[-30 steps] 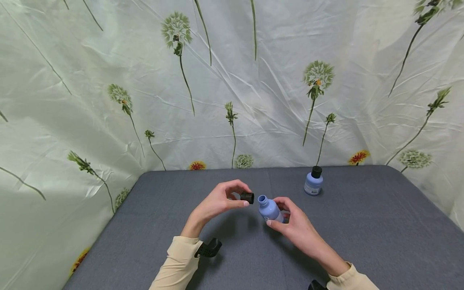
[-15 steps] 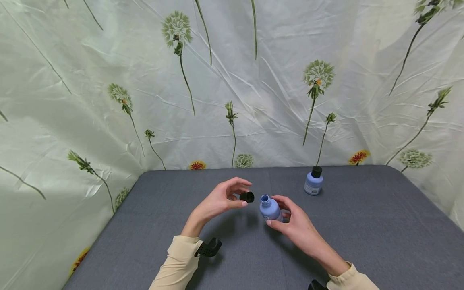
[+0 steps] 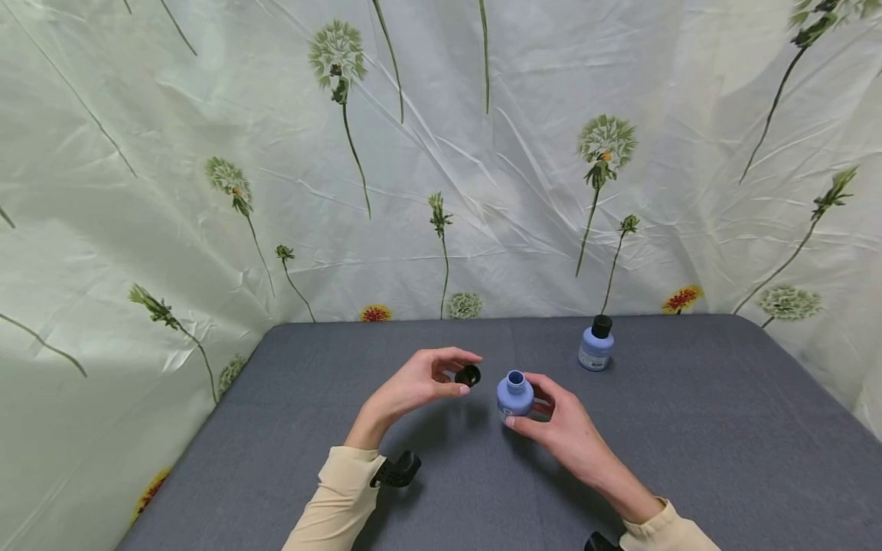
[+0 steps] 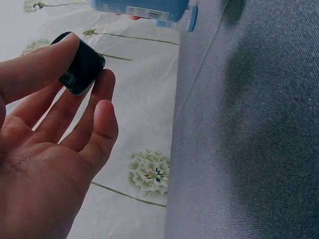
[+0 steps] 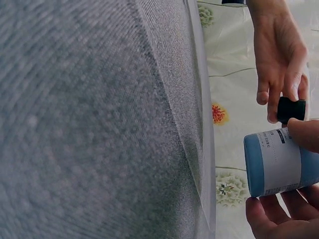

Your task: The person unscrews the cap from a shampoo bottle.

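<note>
Between thumb and fingers, my left hand [image 3: 420, 386] pinches a black screw cap [image 3: 468, 375], its hollow end turned to the right. In the left wrist view the cap [image 4: 84, 67] sits between the thumb and the fingertips. My right hand [image 3: 561, 421] grips a small blue bottle [image 3: 514, 399] round its body, above the table. Its neck is uncapped and the round mouth shows, nearly upright. A white printed label covers the bottle's side [image 5: 279, 159] in the right wrist view. Cap and bottle are apart, with a small gap between them.
A second blue bottle [image 3: 596, 348] with a black cap stands upright at the back right of the grey cloth-covered table [image 3: 689, 428]. Behind the table's far edge hangs a pale curtain [image 3: 496, 184] printed with flowers.
The bottle in my right hand has tipped from leaning left to nearly upright, its mouth shifting slightly right. The cap in my left hand has turned a little, showing more of its hollow end.
</note>
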{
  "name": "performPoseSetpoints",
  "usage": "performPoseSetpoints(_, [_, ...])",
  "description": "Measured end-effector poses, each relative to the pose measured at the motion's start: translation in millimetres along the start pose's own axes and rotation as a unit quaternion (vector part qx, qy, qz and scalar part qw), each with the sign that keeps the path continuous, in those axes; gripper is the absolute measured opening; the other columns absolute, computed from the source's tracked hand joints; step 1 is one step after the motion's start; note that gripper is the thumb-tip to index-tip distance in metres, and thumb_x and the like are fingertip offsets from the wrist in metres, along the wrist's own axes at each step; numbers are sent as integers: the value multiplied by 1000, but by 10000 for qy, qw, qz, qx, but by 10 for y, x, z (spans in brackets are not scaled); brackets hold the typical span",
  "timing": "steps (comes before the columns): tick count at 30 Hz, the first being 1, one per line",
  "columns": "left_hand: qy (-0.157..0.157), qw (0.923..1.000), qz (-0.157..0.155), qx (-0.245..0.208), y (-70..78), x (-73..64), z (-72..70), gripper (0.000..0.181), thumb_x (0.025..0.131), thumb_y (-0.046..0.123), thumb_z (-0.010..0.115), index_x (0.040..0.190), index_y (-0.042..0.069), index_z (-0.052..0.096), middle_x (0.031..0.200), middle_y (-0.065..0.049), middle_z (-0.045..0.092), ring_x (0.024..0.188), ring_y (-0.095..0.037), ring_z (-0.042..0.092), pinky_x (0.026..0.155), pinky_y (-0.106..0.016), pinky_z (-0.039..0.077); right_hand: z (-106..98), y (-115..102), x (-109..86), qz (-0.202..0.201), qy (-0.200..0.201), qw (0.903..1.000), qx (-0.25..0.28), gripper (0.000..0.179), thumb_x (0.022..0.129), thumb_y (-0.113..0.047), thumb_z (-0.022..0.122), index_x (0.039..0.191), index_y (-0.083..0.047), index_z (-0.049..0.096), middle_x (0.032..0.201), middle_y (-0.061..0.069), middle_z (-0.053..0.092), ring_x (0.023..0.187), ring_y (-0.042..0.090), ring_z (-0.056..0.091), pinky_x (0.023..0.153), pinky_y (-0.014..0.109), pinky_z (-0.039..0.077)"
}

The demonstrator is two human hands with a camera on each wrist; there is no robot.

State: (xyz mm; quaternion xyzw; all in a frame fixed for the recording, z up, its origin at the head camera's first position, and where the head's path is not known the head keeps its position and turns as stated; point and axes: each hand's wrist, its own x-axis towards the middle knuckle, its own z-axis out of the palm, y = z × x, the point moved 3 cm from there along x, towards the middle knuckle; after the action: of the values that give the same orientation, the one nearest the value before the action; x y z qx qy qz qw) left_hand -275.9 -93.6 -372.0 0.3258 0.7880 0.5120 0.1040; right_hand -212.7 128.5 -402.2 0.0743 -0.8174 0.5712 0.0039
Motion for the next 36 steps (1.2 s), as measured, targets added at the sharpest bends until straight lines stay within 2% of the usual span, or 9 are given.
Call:
performPoseSetpoints(6, [-11, 9997, -191, -170, -34, -9, -1, 38, 87, 1, 72, 122, 14, 68, 116, -2, 66, 98, -19, 64, 79, -33, 51, 6, -8, 21, -180, -85, 9992, 350, 58, 80, -5, 81, 132, -5, 55, 129, 15, 59, 121, 29, 57, 99, 43, 45])
performPoseSetpoints(11, [9, 9994, -259, -240, -77, -11, -8, 35, 85, -1, 73, 117, 14, 69, 114, -2, 65, 99, -19, 64, 78, -34, 51, 20, -3, 27, -213, -224, 9968, 739, 57, 80, -1, 79, 132, -2, 54, 131, 18, 58, 120, 28, 58, 96, 36, 47])
performPoseSetpoints(16, [2, 9990, -327, -315, -111, -10, -14, 33, 84, -1, 74, 114, 13, 68, 113, -3, 64, 101, -20, 63, 78, -35, 50, 15, 5, 20, -181, -139, 9980, 591, 56, 80, -5, 81, 131, -3, 55, 127, 16, 60, 117, 27, 59, 95, 38, 48])
performPoseSetpoints(22, [20, 9992, -351, -164, -156, -19, -57, 31, 84, 3, 76, 112, 10, 67, 109, -5, 64, 98, -23, 63, 76, -33, 50, 29, 13, 21, -205, -172, 9982, 545, 57, 81, -7, 81, 131, -2, 55, 126, 17, 61, 116, 26, 60, 94, 37, 49])
performPoseSetpoints(30, [44, 9993, -372, 65, -229, -14, -95, 34, 84, 2, 75, 117, 3, 66, 109, -8, 65, 102, -23, 61, 78, -33, 48, 3, -36, 63, -182, -159, 9993, 292, 59, 81, -10, 81, 133, -1, 54, 129, 17, 59, 121, 28, 57, 97, 42, 46])
performPoseSetpoints(33, [58, 9990, -413, 155, -141, -47, -107, 33, 84, -1, 74, 116, 3, 66, 110, -12, 65, 102, -27, 60, 77, -35, 48, 7, -46, 87, -333, -200, 9985, 380, 58, 81, -8, 81, 132, -1, 54, 127, 18, 60, 119, 28, 58, 97, 38, 47])
performPoseSetpoints(36, [104, 9988, -411, 265, -153, -65, -134, 33, 85, -1, 73, 117, 2, 67, 112, -10, 65, 102, -26, 61, 79, -35, 48, 14, -42, 117, -484, -218, 9976, 441, 57, 80, -7, 81, 131, 0, 55, 125, 18, 61, 117, 27, 59, 96, 35, 47])
